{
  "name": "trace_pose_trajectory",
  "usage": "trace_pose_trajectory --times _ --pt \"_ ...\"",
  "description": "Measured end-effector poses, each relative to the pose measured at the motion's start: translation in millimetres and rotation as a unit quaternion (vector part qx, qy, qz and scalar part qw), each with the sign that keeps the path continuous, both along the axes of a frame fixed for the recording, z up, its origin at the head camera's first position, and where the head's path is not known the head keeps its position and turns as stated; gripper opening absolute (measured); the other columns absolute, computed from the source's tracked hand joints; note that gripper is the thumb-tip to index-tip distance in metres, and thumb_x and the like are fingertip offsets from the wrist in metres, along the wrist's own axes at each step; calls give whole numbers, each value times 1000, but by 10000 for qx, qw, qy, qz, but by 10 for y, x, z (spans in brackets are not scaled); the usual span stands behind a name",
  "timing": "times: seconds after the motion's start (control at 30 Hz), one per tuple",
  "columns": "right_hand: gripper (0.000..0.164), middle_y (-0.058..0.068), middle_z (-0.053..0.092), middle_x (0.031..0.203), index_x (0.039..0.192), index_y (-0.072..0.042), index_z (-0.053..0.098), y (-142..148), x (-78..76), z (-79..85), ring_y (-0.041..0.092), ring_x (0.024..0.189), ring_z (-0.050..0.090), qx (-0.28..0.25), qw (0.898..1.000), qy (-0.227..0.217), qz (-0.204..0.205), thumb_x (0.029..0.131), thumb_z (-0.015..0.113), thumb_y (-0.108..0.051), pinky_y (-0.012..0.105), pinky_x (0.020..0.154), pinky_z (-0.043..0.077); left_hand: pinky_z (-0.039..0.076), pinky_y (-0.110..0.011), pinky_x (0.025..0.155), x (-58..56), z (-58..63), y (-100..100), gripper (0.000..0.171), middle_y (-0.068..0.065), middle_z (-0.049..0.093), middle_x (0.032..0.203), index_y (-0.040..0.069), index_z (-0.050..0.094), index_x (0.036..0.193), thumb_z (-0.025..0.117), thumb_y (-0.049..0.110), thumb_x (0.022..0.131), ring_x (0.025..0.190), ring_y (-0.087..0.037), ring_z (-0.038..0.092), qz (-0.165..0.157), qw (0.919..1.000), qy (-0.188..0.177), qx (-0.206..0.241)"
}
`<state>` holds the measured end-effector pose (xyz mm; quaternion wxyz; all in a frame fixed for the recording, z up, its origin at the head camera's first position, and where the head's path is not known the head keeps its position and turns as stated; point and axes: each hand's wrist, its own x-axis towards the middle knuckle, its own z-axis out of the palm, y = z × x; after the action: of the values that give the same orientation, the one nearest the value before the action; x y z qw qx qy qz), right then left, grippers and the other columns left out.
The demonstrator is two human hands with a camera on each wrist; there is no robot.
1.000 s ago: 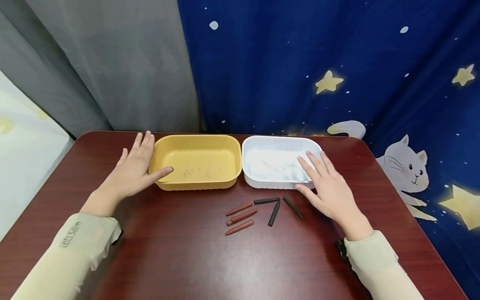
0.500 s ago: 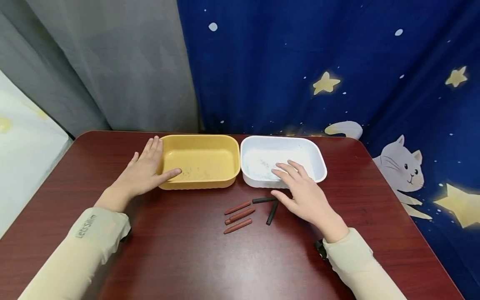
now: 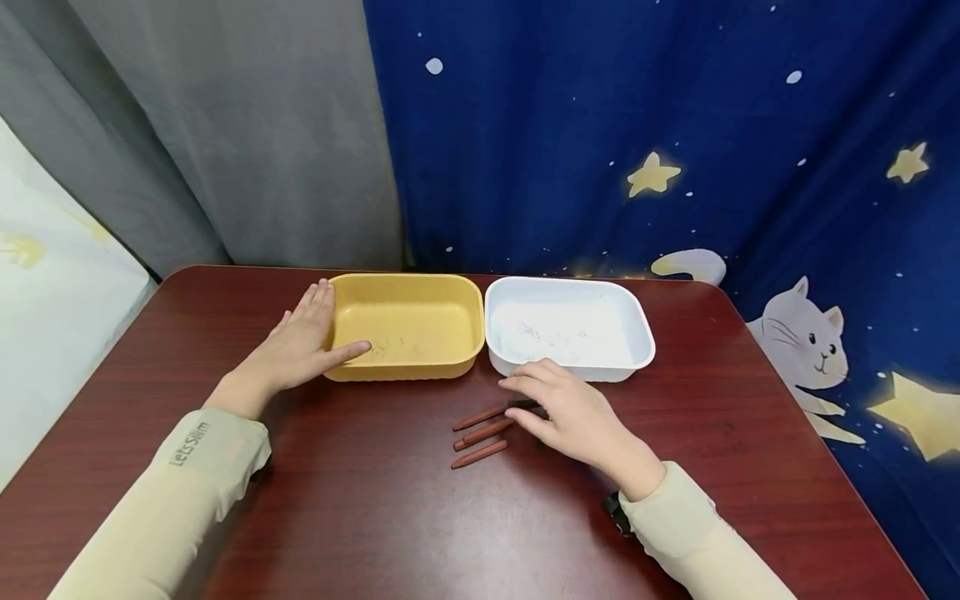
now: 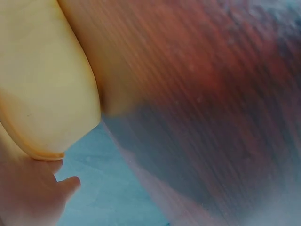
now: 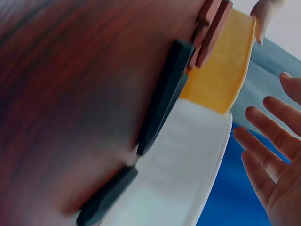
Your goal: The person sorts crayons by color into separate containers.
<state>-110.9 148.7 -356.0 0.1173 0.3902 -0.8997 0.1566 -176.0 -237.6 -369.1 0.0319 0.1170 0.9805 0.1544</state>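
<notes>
Yellow bin point(image 3: 408, 372), head view: upright on the table point(image 3: 360, 517), close beside the white bin point(image 3: 592, 325), with only dark flecks showing inside.
White bin, head view: also upright and marked with flecks, no crayon visible in it.
Red-brown crayons point(image 3: 480, 454), head view: three, lying on the table in front of the bins, near the right thumb.
Right hand point(image 3: 567, 408), head view: over the dark crayons point(image 3: 528, 404), hiding most of them.
Left hand point(image 3: 300, 337), head view: fingers straight along the yellow bin's left side, thumb over the front rim.
Left hand, left wrist view: partly shown, against the yellow bin's rim, without a visible grip.
Right hand, right wrist view: fingers spread and nearly straight, holding nothing.
Dark crayons, right wrist view: at least two, on the table.
Crayon progress: seemingly early; none yet picked up, all visible ones left outside both bins.
</notes>
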Motion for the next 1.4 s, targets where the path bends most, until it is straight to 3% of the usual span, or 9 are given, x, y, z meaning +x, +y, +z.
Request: trace_pose_trajectory --times 0.37,0.53,0.7,0.97,1.17,1.4 --pt "19 -11 60 97 104 -21 68 -176 -38 -92 7 92 50 800 9916 -718 721 87 63 -28 25 80 46 12 -61 109 -17 -24 -20 114 -10 -14 154 0 -7 146 47 73 78 143 -29 -9 -172 9997 -10 147" --pt "16 -10 58 91 98 -22 70 -198 -66 -116 8 86 47 1069 9880 -920 622 84 67 -28 25 76 45 12 -61 109 -55 -37 -12 115 -10 -13 155 0 -6 147 49 74 76 143 -29 -8 -271 9995 11 137" --pt "11 -11 57 88 93 -23 70 -254 -101 -176 8 85 47 1244 9826 -1214 659 83 68 -28 23 74 45 13 -62 108 -19 -52 -50 117 -11 -11 155 0 -5 147 53 72 75 143 -30 -7 -269 9995 -13 143" --pt "11 -11 53 79 91 -23 67 -285 -166 -166 7 78 45 1371 9783 -1487 456 81 69 -19 22 67 41 10 -57 111 -63 -29 -45 119 -10 -14 154 1 -8 146 54 73 74 143 -24 -14 -350 9992 5 173" --pt "10 -12 54 80 90 -23 67 -296 -156 -157 6 78 48 1339 9792 -1470 415 83 67 -17 22 68 42 10 -50 114 -78 -2 -24 121 -12 -10 155 0 -6 147 57 72 72 143 -28 -8 -352 9991 65 229" --pt "7 -12 55 85 89 -24 66 -314 -117 -134 7 82 50 1218 9825 -1309 519 84 65 -18 24 73 46 9 -49 114 -54 -17 -23 121 -12 -11 155 -1 -6 146 55 73 73 143 -26 -11 -323 9993 -23 184"
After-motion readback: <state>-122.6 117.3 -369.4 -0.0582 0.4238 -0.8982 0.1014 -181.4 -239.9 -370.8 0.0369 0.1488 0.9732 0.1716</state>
